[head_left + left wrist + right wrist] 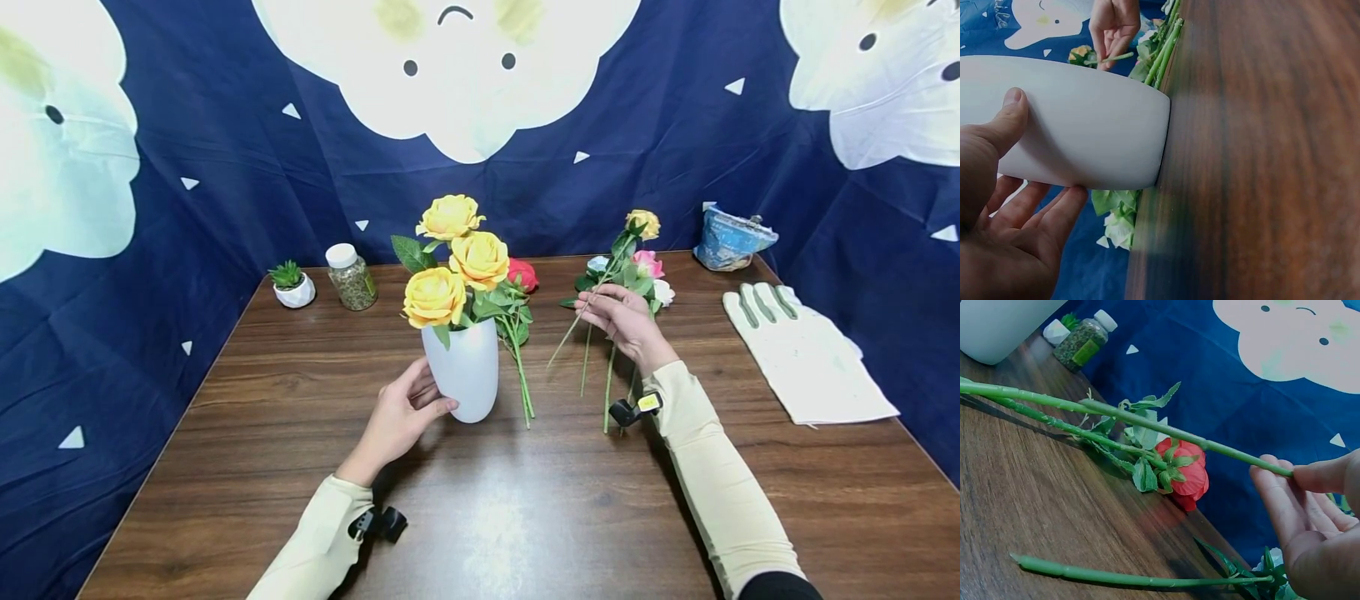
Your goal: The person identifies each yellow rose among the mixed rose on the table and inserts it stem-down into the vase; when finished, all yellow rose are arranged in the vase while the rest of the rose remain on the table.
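Note:
A white vase (pixel 468 371) stands on the wooden table with three yellow roses (pixel 450 258) in it. My left hand (pixel 405 412) grips the vase low on its left side, thumb in front and fingers behind. In my right hand (pixel 626 325), thumb and fingers pinch the green stem (pixel 1210 445) of a single yellow rose (pixel 642 223), held slanting above the table with its bloom up and to the right. A red rose (pixel 1186 475) lies behind the vase, stems toward me. Under and beside my right hand lie pink (pixel 648 264), white (pixel 663 292) and light blue (pixel 597 264) flowers.
At the back left stand a small potted succulent (pixel 293 285) and a white-capped jar (pixel 352 279) of dried bits. A blue crumpled pouch (pixel 732 239) sits at the back right, with white gloves (pixel 810 358) before it. A dark blue cloth (pixel 247 167) hangs behind the table.

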Demonstrator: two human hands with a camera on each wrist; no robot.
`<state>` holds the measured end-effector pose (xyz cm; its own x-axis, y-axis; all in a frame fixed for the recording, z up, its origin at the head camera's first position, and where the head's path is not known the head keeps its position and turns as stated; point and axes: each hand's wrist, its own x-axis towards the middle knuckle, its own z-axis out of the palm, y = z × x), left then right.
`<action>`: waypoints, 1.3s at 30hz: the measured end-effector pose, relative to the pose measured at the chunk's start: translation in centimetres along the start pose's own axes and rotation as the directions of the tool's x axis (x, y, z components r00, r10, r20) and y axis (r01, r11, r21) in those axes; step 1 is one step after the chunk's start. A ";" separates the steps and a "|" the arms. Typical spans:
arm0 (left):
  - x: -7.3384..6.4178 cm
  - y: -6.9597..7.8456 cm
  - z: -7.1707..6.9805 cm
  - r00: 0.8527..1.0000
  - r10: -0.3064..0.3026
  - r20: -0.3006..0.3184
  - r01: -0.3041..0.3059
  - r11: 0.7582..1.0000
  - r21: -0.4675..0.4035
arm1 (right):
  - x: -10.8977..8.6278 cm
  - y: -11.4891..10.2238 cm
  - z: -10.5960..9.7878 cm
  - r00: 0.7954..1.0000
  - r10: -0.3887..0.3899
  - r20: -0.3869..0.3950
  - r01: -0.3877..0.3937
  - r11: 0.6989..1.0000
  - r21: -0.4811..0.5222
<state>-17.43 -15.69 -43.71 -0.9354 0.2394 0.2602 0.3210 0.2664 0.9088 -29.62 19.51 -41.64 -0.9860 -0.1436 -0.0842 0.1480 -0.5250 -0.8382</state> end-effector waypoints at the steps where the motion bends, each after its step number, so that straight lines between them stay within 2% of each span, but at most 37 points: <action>1: 0.0 0.0 0.0 1.000 0.000 0.000 0.000 1.000 0.002 | 0.0 -0.1 0.1 1.000 -0.012 -0.006 0.012 1.000 0.016; 5: -0.1 0.0 0.0 1.000 -0.001 0.000 0.001 1.000 -0.001 | -0.2 -0.3 0.4 0.998 -0.054 -0.034 0.056 0.996 0.063; 12: -0.1 0.0 -0.1 1.000 0.008 -0.003 -0.008 1.000 -0.007 | -0.9 -1.1 1.8 0.988 -0.137 -0.064 0.141 0.989 0.051; 15: -0.2 0.0 -0.1 1.000 0.010 -0.003 -0.010 1.000 -0.003 | -1.4 -1.7 2.7 0.982 -0.179 -0.064 0.184 0.980 0.079; 22: -0.2 0.1 -0.1 1.000 0.002 0.000 -0.002 1.000 0.004 | -3.3 -3.1 5.3 0.957 -0.289 -0.004 0.286 0.948 0.142; 30: -0.2 0.1 -0.2 1.000 -0.009 0.002 0.009 1.000 0.014 | -6.2 -4.7 8.2 0.946 -0.321 0.031 0.310 0.931 0.192; 39: 0.0 0.1 -0.1 1.000 -0.019 0.009 0.018 1.000 0.017 | -8.7 -4.8 10.5 0.911 -0.406 0.071 0.377 0.890 0.256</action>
<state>-17.41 -15.80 -43.62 -0.9398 0.2431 0.2403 0.3062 0.2865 0.9078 -20.99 14.47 -31.22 -0.9530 0.0225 0.3023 -0.2204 -0.7360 -0.6401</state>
